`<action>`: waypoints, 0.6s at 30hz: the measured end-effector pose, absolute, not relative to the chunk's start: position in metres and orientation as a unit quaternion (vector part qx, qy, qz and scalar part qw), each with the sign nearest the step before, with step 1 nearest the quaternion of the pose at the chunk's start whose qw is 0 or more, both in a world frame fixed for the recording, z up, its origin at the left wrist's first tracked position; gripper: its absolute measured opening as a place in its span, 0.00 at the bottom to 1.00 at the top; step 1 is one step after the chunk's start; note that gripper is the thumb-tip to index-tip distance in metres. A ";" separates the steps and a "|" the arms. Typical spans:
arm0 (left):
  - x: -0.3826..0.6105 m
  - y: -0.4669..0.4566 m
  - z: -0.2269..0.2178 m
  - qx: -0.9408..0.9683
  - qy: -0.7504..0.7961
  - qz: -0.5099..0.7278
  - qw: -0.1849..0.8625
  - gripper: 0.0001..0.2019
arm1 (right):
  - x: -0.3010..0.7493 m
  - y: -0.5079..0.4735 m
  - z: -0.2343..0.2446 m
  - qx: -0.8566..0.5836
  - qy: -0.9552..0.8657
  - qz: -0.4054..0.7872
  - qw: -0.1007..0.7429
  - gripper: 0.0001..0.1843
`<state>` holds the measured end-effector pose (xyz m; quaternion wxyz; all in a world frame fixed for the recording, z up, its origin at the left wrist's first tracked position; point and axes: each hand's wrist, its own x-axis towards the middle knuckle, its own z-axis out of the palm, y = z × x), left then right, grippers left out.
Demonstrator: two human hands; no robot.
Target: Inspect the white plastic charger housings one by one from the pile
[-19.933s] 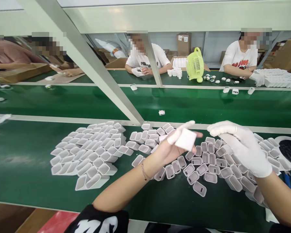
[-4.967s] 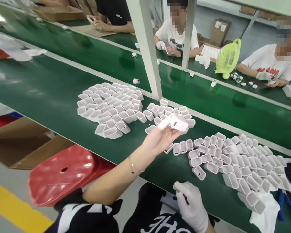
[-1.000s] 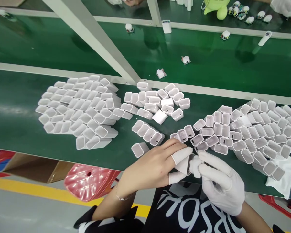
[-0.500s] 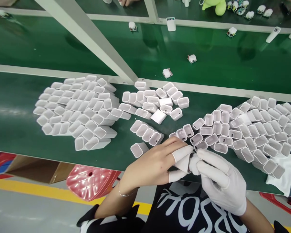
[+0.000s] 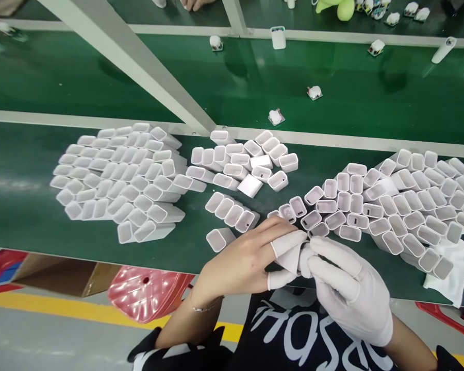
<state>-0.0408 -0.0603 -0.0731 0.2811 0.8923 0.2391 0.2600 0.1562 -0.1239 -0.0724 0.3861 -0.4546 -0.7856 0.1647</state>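
My left hand (image 5: 251, 252), with white finger cots on several fingers, is closed on a white plastic casing (image 5: 290, 259) just above the table's front edge. My right hand (image 5: 348, 288), in a white glove, is closed at the right end of the same casing, its fingertips meeting there. Gloved fingers cover most of that end, so anything small between them is hidden. Just beyond both hands stand more open-topped white casings (image 5: 312, 220), some showing a small dark slot inside. A short row of casings (image 5: 227, 208) and a single casing (image 5: 219, 239) lie left of my left hand.
Large clusters of white casings stand at left (image 5: 116, 175) and right (image 5: 413, 206). Behind them runs a green belt (image 5: 158, 77) carrying small circuit boards (image 5: 276, 117). A slanted metal post (image 5: 139, 56) rises at the back. A white cloth (image 5: 454, 263) hangs over the front edge; a red stool (image 5: 147, 293) stands below.
The small boards and pieces on the green belt have moved right. Both hands keep nearly the same hold on the casing, and the view has shifted slightly.
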 end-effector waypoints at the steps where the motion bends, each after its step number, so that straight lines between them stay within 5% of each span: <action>1: -0.040 -0.061 -0.074 0.891 0.235 0.265 0.283 0.20 | 0.157 -0.124 -0.073 -0.463 -0.773 0.196 0.386 0.21; 5: -0.037 -0.064 -0.078 0.883 0.213 0.293 0.297 0.19 | 0.158 -0.119 -0.075 -0.533 -0.593 0.491 0.351 0.34; 8: -0.035 -0.067 -0.081 0.879 0.210 0.314 0.291 0.18 | 0.156 -0.110 -0.077 -0.449 -0.455 0.700 0.318 0.35; 18: -0.026 -0.059 -0.057 0.912 0.212 0.285 0.207 0.15 | 0.148 -0.094 -0.055 -0.495 -0.520 0.600 0.354 0.22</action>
